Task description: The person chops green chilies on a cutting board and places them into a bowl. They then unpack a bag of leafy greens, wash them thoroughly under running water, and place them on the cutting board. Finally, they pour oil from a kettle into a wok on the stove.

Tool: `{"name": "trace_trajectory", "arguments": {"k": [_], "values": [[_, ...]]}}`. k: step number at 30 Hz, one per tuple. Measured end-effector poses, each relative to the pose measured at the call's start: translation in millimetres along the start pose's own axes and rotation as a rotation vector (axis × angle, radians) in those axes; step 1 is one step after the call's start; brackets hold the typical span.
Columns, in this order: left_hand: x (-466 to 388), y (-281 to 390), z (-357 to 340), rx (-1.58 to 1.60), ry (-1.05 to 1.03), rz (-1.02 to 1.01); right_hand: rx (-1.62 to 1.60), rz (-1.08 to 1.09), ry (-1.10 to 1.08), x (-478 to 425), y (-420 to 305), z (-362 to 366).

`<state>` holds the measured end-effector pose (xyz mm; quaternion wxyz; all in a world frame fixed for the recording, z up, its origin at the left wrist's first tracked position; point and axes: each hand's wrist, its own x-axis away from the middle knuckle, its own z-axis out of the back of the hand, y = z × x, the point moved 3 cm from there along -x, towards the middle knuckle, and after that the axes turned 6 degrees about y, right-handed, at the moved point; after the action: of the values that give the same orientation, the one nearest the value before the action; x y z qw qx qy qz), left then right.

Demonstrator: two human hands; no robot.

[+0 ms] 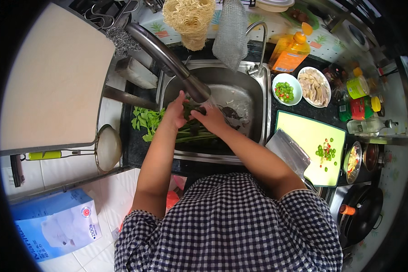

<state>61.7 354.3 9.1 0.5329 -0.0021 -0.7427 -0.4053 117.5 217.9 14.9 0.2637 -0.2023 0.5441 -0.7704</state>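
Water runs from the dark pull-down faucet [182,68] into the steel sink [266,112]. Under the spout, my left hand [176,110] and my right hand [210,117] are close together on dark purple-green leaves [199,110]; both appear to hold them, though the fingertips are partly hidden. Green celery-like stalks [197,132] lie beneath my hands in the sink, their leafy tops [146,122] hanging over its left rim. More dark leaves [230,113] lie on the sink floor, to the right of my right hand.
Right of the sink are a cutting board [292,119] with chopped peppers, a cleaver [287,149], a bowl of cut peppers [285,91], a plate of sliced meat [314,86] and an orange soap bottle [289,52]. A strainer [108,149] hangs at left; a mesh cloth [229,37] hangs behind.
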Motion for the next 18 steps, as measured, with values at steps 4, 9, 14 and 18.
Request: {"name": "trace_trajectory", "arguments": {"k": [4,9,14,18], "values": [[-4.3,-5.5,-15.4,0.041,-0.106,-0.044,-0.078,0.062,0.094,-2.9,-2.2,-9.7],[-8.6,-8.4,-13.7,0.05,-0.169,-0.005,0.003,0.201,0.054,-12.0,7.2,-15.1],[17.7,-5.5,-26.4,-0.16,-0.28,0.014,0.058,0.188,-0.143,-25.2,9.2,8.9],[-2.0,-12.1,-11.5,-0.314,-0.204,-0.416,-0.095,-0.125,-0.318,-33.5,-3.7,27.2]]}}
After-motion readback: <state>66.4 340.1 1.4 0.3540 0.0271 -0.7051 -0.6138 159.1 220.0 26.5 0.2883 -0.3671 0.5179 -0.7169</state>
